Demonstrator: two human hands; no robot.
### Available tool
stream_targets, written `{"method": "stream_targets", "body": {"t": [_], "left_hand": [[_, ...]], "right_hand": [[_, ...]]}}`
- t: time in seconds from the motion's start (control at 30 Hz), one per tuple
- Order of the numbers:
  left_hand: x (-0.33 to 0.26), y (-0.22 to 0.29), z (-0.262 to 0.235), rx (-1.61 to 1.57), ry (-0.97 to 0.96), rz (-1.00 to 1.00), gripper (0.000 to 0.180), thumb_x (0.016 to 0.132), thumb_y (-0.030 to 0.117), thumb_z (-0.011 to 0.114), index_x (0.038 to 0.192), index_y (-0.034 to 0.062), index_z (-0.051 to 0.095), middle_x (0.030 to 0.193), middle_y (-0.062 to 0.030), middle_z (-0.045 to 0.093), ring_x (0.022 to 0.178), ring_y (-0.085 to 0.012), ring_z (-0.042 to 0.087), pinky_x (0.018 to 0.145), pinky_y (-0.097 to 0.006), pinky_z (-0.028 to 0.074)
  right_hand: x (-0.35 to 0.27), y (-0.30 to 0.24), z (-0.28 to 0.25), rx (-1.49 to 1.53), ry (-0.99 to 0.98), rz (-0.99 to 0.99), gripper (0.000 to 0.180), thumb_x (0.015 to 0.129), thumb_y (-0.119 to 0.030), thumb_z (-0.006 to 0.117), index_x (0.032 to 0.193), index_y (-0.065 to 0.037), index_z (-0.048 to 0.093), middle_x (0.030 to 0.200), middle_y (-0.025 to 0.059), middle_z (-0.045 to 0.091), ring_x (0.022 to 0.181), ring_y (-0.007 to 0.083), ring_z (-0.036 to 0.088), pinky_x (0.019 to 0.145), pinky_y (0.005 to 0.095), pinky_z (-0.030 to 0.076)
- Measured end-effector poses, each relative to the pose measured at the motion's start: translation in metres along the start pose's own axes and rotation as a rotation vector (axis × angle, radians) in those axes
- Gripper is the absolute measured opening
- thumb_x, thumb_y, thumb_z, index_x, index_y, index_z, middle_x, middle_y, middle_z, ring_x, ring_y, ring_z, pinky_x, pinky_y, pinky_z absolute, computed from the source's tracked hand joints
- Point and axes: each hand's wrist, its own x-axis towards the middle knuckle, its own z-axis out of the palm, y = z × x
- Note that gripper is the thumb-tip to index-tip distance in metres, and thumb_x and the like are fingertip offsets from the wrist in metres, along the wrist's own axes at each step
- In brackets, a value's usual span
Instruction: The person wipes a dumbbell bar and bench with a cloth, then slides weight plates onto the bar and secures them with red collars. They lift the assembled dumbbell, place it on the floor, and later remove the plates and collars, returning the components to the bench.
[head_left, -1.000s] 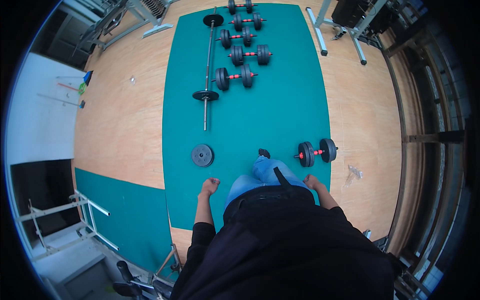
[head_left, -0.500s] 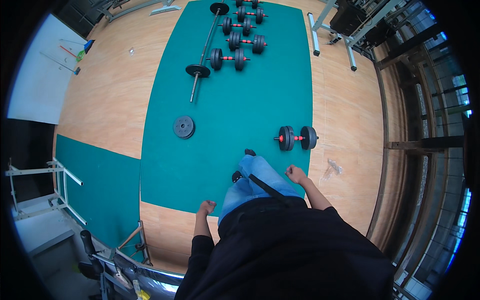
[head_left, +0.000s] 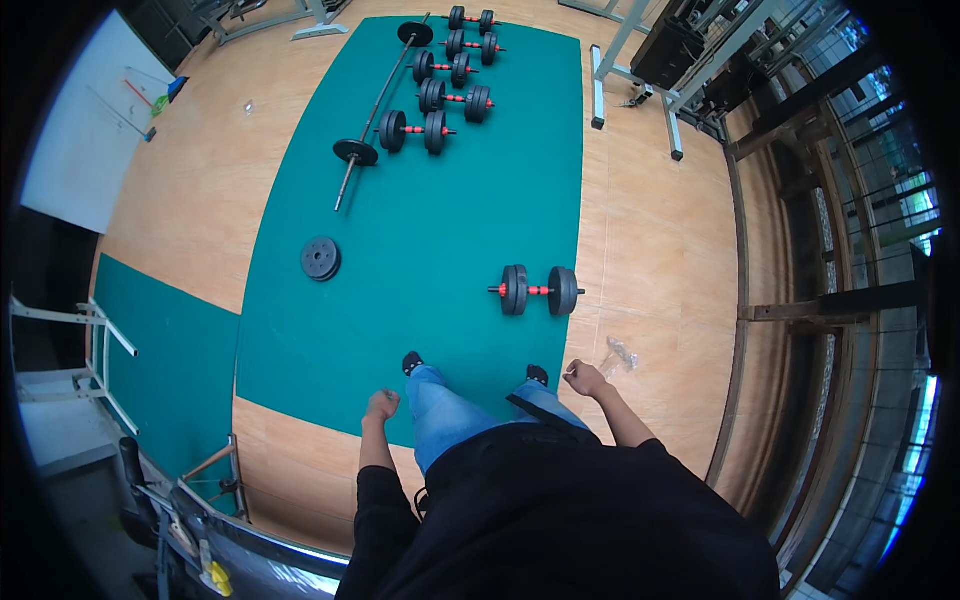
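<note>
My left hand (head_left: 382, 404) hangs beside my left leg, its fingers curled in, with nothing seen in it. On the other side my right hand (head_left: 585, 378) is also curled and appears bare, above the mat's right edge. The nearest thing to it is a dumbbell (head_left: 538, 290) with black plates and a red-and-black bar, lying near that edge ahead of my right foot. Dark round weight plates (head_left: 321, 259), seemingly stacked, lie flat on the green mat (head_left: 450, 220) ahead and to the left. Neither hand touches any of these.
A barbell (head_left: 378, 100) lies lengthwise along the mat, with several dumbbells (head_left: 456, 101) in a row beside it. Clear plastic wrap (head_left: 620, 356) lies on the wooden floor at right. Metal frames (head_left: 597, 90) stand far right; a white rack (head_left: 105, 340) stands left.
My feet have moved apart, and the view has shifted so the mat and weights sit further left. My left hand has lifted slightly. Both hands stay curled.
</note>
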Motion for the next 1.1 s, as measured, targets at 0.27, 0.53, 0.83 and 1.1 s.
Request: {"method": "stream_targets", "body": {"t": [0.27,0.53,0.83,1.1], "left_hand": [[-0.045,0.193,0.065,-0.181,-0.182,0.182,0.026,0.081,0.024,0.061,0.103,0.0113,0.064,0.098,-0.0131,0.066,0.094,-0.0278,0.063,0.082,-0.038,0.049],[0.073,0.239,0.164,-0.206,-0.125,0.483,0.021,0.083,0.013,0.052,0.101,0.0101,0.064,0.098,-0.0132,0.064,0.095,-0.0301,0.06,0.083,-0.039,0.049],[0.313,0.259,0.29,0.178,0.085,0.479,0.049,0.079,0.007,0.059,0.126,0.0119,0.046,0.126,-0.0084,0.044,0.123,-0.0277,0.038,0.103,-0.057,0.029],[0.399,0.278,0.332,0.375,0.28,0.607,0.064,0.076,0.004,0.061,0.134,0.0067,0.036,0.129,-0.0095,0.04,0.127,-0.028,0.034,0.107,-0.064,0.011]], "right_hand": [[0.02,0.09,-0.037,-0.146,-0.239,0.03,0.045,0.083,-0.038,0.058,0.111,-0.003,0.054,0.105,0.0206,0.063,0.1,0.034,0.06,0.087,0.0391,0.047],[0.214,0.054,0.004,0.022,-0.095,-0.138,0.072,0.075,-0.033,0.069,0.126,0.004,0.035,0.119,0.0291,0.048,0.106,0.0408,0.054,0.09,0.0418,0.046],[0.423,-0.005,0.1,-0.353,0.151,-0.046,0.137,0.04,-0.024,0.093,0.145,-0.026,0.006,0.148,0.0229,0.0,0.125,0.0495,0.033,0.092,0.0483,0.049],[0.438,0.017,0.12,-0.121,0.268,-0.243,0.142,0.03,-0.016,0.093,0.146,-0.028,0.01,0.149,0.0236,-0.007,0.112,0.0463,0.048,0.09,0.0484,0.049]]}}
